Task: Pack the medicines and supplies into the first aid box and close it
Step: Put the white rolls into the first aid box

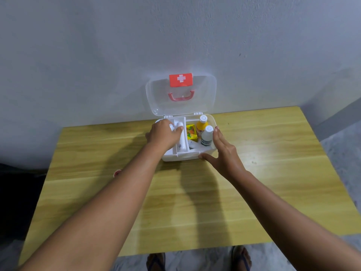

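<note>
A yellow wood-grain table (254, 173) carries a white plastic first aid box (183, 156) at its far edge, its clear lid (203, 94) upright. The right hand (224, 151), spread flat, braces the box's right near corner. The left hand (164, 133) reaches into the left compartments, fingers curled around a white tube (181, 141). A yellow bottle (201, 125), a white bottle (207, 136) and a small yellow carton (191, 132) stand in the right compartment.

A plain room: bare grey wall (97, 45), wooden table (273, 173), concrete floor (340, 145).

A light wooden surface (254, 182) stands against a pale wall. On it, at the far edge, sits a white first aid box (183, 156), its clear lid upright. A small pinkish object (117, 173) lies near the left edge, partly hidden.
</note>
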